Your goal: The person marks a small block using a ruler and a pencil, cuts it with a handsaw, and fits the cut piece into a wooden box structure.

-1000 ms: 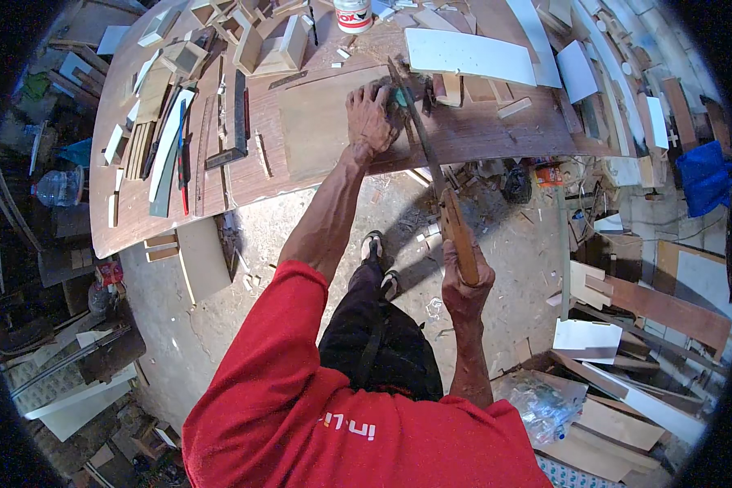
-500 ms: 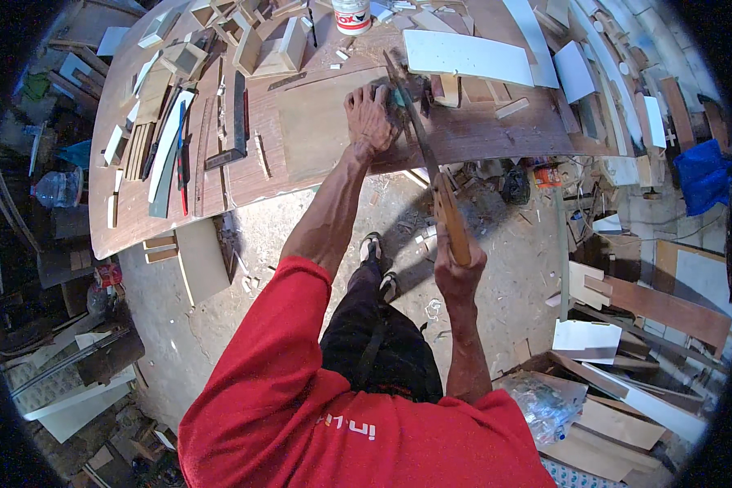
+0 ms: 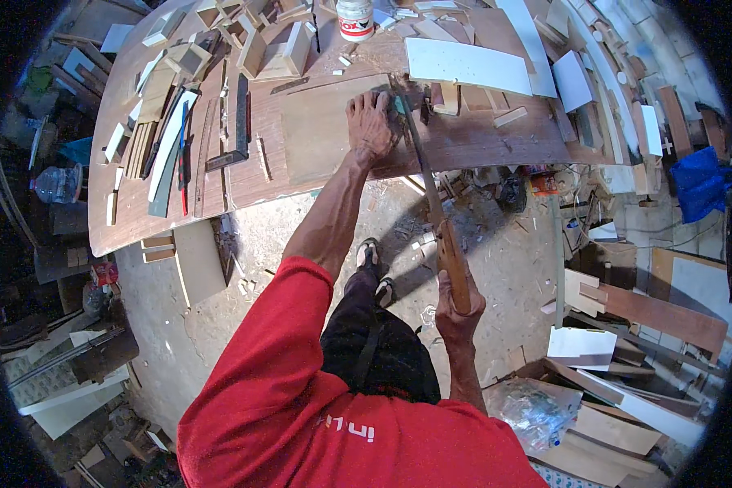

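Note:
My right hand is closed around the wooden handle of a handsaw. Its long blade slants up and away to the workbench, over the front edge, along the right side of a thin brown board. On that board's right part rests my left hand, pressing down with bent, slightly parted fingers just left of the blade. A small greenish patch shows between this hand and the saw; I cannot tell what it is.
The workbench carries a black try square, wood strips, box-like wooden pieces, a white tub and a white panel. Offcuts litter the floor. Boards and a clear plastic bag lie at right.
My right hand has drawn the saw back toward my body, so less blade reaches over the bench. The left hand stays on the board.

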Tool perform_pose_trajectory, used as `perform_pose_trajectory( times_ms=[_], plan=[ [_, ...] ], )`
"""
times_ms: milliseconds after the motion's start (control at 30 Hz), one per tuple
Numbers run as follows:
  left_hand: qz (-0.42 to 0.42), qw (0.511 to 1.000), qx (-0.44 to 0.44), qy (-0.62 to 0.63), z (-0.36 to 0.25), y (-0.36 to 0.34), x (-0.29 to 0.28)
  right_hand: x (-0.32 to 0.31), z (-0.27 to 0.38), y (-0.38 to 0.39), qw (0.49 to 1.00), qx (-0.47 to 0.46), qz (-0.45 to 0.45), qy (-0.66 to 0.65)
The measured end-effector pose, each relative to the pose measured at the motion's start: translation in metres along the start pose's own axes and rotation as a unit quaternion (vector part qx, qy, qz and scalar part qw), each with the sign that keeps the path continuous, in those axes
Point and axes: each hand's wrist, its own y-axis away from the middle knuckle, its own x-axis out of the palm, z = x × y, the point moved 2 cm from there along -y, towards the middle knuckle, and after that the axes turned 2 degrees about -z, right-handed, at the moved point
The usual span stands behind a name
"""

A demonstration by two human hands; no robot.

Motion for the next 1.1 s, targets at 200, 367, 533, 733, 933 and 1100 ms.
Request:
perform_pose_trajectory(
  times_ms=[200,367,533,733,933,1100],
  plan=[
    [-0.012,0.999,0.013,0.034,-0.011,0.001,-0.006,-0.009,-0.005,0.006,0.996,0.044,0.031,-0.068],
    [-0.045,0.999,0.024,0.015,-0.001,0.003,-0.005,-0.005,0.005,0.006,0.990,0.090,0.047,-0.100],
    [-0.073,0.997,0.015,0.030,-0.004,0.000,0.000,0.010,0.013,-0.015,0.996,-0.054,-0.013,-0.071],
    [-0.050,0.999,0.010,0.018,-0.006,-0.001,-0.002,0.023,-0.002,-0.046,0.998,0.012,0.018,-0.060],
    [-0.057,0.998,0.004,0.027,-0.006,0.000,-0.005,0.001,0.004,0.001,0.997,0.017,-0.007,-0.076],
    [-0.031,0.999,0.013,0.016,-0.017,-0.001,-0.005,0.032,-0.012,-0.067,0.999,0.020,0.037,0.006]
  ],
)
